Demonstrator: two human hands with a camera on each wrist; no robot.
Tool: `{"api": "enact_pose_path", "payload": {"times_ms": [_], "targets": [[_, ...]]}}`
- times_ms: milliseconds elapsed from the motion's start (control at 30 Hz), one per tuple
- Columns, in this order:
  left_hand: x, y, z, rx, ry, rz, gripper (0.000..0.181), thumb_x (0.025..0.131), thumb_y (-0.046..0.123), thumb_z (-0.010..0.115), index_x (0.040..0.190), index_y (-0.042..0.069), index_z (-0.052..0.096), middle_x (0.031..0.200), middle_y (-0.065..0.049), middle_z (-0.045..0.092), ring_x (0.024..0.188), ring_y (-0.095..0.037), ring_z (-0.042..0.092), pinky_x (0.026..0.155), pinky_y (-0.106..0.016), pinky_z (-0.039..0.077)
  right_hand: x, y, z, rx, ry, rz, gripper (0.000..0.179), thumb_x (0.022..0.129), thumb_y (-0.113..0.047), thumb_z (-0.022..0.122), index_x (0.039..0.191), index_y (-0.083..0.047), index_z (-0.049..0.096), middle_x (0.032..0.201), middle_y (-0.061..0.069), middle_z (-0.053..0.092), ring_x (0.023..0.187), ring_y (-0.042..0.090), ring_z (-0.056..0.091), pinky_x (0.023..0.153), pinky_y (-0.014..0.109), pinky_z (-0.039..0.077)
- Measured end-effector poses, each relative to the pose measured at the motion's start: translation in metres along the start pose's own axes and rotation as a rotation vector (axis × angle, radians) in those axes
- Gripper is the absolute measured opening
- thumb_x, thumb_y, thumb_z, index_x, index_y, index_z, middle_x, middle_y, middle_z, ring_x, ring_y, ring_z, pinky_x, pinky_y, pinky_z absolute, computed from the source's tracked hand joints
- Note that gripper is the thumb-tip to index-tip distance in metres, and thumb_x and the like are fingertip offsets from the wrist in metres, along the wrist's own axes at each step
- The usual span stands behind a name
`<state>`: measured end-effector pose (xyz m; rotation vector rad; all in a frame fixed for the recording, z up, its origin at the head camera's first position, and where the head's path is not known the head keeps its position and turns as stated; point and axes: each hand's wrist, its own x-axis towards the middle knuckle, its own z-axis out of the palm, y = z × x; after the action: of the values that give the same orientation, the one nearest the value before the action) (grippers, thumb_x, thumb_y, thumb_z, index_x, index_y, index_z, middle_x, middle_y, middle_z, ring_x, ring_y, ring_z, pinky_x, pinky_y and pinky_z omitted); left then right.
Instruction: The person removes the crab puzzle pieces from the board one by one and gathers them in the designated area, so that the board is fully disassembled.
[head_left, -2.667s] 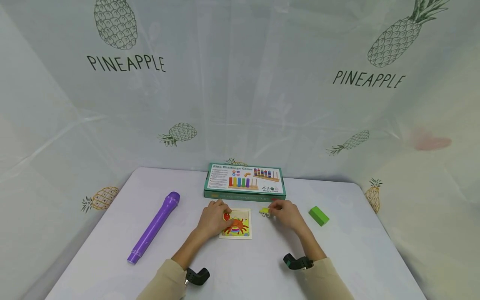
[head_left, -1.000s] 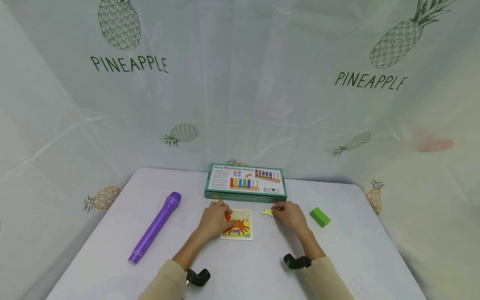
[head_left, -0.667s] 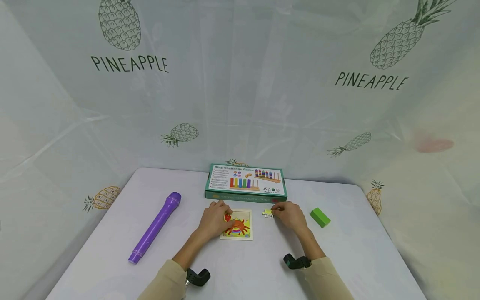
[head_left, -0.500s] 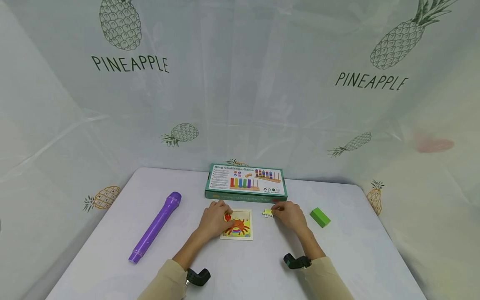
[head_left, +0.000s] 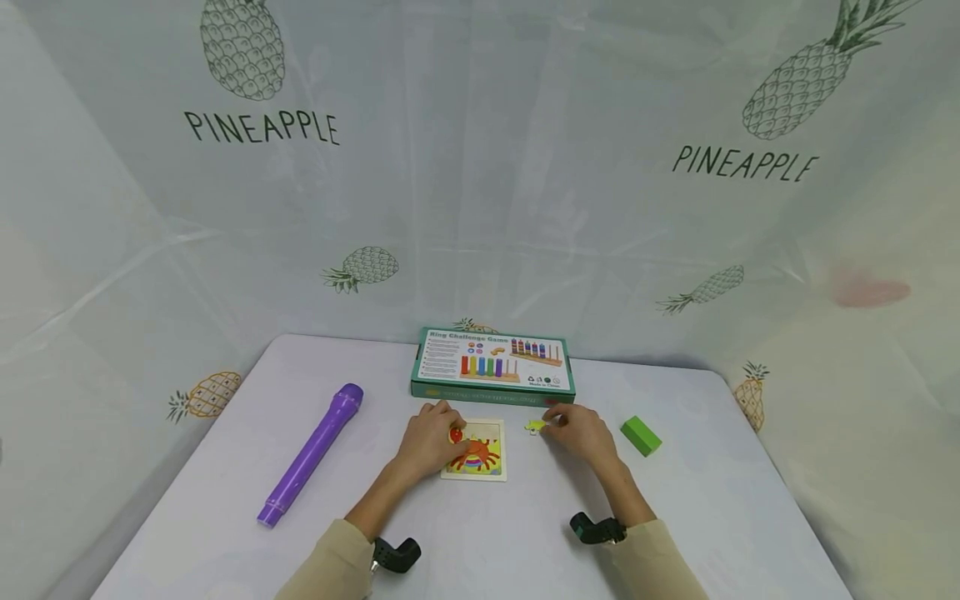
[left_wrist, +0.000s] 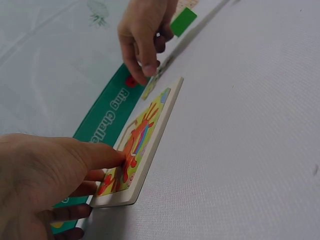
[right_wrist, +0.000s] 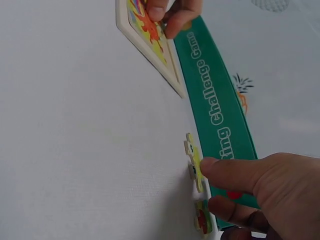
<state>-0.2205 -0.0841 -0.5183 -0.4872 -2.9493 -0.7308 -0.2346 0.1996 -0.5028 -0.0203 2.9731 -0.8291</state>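
A square wooden jigsaw puzzle (head_left: 483, 454) with a red crab picture lies in a pale frame in the middle of the table. My left hand (head_left: 429, 437) grips its left side, the thumb on the picture and the fingers at the far edge. To the right, my right hand (head_left: 581, 432) pinches a small yellow puzzle piece (head_left: 534, 426) close to the table. In the right wrist view the thumb tip meets that piece's edge. A second puzzle piece (right_wrist: 202, 219), red and green, lies beside the fingers there; the hand hides it in the head view.
Behind the hands lies a green Ring Challenge Game box (head_left: 492, 367). A purple stick-like microphone shape (head_left: 311, 454) lies at the left, and a green block (head_left: 641, 436) sits right of my right hand. A pineapple-print curtain (head_left: 480, 183) hangs behind the table.
The yellow piece has tilted slightly in my right hand, its pale glare giving way to yellow. My left hand and the puzzle stay in place.
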Motion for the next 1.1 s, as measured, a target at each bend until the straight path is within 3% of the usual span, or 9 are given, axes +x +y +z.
{"api": "enact_pose_path", "payload": {"times_ms": [200, 633, 1100], "targets": [[0.0, -0.0014, 0.0004, 0.006, 0.009, 0.008, 0.038, 0.08, 0.039, 0.082, 0.105, 0.011, 0.076, 0.103, -0.002, 0.062, 0.105, -0.028, 0.054, 0.083, -0.047, 0.048, -0.0024, 0.0003, 0.0017, -0.035, -0.019, -0.012, 0.026, 0.085, -0.024, 0.081, 0.11, -0.018, 0.075, 0.093, 0.001, 0.068, 0.081, 0.018, 0.058, 0.069, 0.035, 0.049], [-0.0001, -0.0024, 0.003, 0.012, -0.003, 0.002, 0.039, 0.08, 0.041, 0.082, 0.105, 0.012, 0.076, 0.104, -0.001, 0.062, 0.105, -0.026, 0.053, 0.084, -0.045, 0.048, -0.0042, 0.0016, 0.0017, -0.081, 0.0, -0.037, 0.022, 0.085, -0.024, 0.081, 0.106, -0.019, 0.077, 0.092, 0.001, 0.069, 0.08, 0.017, 0.061, 0.066, 0.035, 0.05], [-0.0005, -0.0068, 0.0037, 0.031, -0.015, 0.047, 0.038, 0.083, 0.041, 0.079, 0.108, 0.012, 0.075, 0.104, 0.0, 0.06, 0.103, -0.025, 0.052, 0.084, -0.044, 0.046, -0.0034, 0.0039, 0.0025, -0.104, 0.003, -0.05, 0.022, 0.085, -0.024, 0.081, 0.106, -0.02, 0.077, 0.092, 0.002, 0.069, 0.08, 0.017, 0.061, 0.065, 0.036, 0.051]]}}
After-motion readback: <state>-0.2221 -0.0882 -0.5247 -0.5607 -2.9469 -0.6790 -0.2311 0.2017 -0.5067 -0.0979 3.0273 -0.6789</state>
